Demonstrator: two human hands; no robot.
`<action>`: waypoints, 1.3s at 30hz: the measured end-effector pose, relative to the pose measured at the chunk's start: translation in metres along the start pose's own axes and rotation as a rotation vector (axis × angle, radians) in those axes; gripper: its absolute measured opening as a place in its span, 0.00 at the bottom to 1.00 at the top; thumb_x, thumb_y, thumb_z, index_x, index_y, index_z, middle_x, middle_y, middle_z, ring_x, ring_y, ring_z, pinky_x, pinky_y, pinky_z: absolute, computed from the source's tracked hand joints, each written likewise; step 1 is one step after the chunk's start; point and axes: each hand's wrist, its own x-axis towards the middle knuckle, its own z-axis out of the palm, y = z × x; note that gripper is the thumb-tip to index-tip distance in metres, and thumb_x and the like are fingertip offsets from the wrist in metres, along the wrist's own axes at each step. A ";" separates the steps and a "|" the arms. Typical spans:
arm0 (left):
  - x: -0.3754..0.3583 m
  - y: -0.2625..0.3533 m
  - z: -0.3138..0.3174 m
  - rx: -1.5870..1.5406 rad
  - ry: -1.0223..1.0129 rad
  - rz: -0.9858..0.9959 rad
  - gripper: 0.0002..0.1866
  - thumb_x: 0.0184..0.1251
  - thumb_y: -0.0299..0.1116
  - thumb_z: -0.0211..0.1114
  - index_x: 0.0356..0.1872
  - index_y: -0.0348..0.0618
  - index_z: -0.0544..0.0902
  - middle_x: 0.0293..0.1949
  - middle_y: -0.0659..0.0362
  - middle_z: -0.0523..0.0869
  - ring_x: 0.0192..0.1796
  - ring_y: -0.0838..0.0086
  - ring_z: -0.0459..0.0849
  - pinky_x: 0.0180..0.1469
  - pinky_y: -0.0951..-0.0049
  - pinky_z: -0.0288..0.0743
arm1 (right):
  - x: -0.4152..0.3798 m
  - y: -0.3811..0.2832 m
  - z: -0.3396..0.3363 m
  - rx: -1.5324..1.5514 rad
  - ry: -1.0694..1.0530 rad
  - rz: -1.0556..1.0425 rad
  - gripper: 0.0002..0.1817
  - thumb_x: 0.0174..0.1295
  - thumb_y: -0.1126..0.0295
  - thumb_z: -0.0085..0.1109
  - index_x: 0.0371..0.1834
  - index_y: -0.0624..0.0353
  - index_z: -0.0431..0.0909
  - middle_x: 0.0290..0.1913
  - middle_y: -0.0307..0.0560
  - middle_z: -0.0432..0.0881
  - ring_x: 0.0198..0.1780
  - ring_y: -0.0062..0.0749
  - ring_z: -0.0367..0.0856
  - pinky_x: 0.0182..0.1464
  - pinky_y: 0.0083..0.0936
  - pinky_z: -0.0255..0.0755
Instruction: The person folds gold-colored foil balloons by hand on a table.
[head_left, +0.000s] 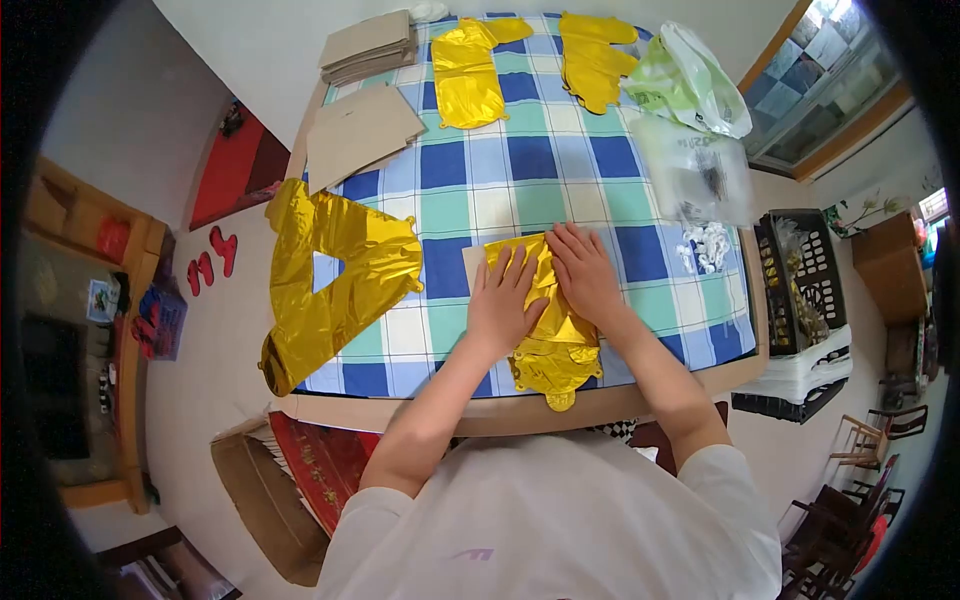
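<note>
A gold foil balloon (560, 365) lies partly folded near the front edge of the table. Flat on its left side rests my left hand (505, 300), fingers spread. My right hand (584, 272) lies at its upper right side with the fingers stretched out. Under the foil, the edge of a piece of cardboard (473, 266) shows beside my left hand. To the left, a larger gold foil balloon (365, 248) with a triangular hole is spread flat and hangs over the table edge. What lies beneath my palms is hidden.
At the back are cardboard sheets (360, 130), a cardboard stack (368, 48) and gold foil balloons (468, 85) (595, 60). A green-white plastic bag (690, 85), clear plastic bags (695, 170) and small white pieces (706, 247) lie right. A black crate (800, 280) stands beside the table.
</note>
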 end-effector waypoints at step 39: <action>0.035 -0.007 -0.001 0.104 0.100 0.034 0.28 0.72 0.47 0.52 0.71 0.53 0.66 0.74 0.52 0.62 0.77 0.58 0.56 0.74 0.46 0.47 | -0.074 -0.019 -0.054 0.281 0.063 0.472 0.06 0.59 0.74 0.62 0.28 0.64 0.76 0.30 0.51 0.78 0.34 0.47 0.77 0.35 0.37 0.69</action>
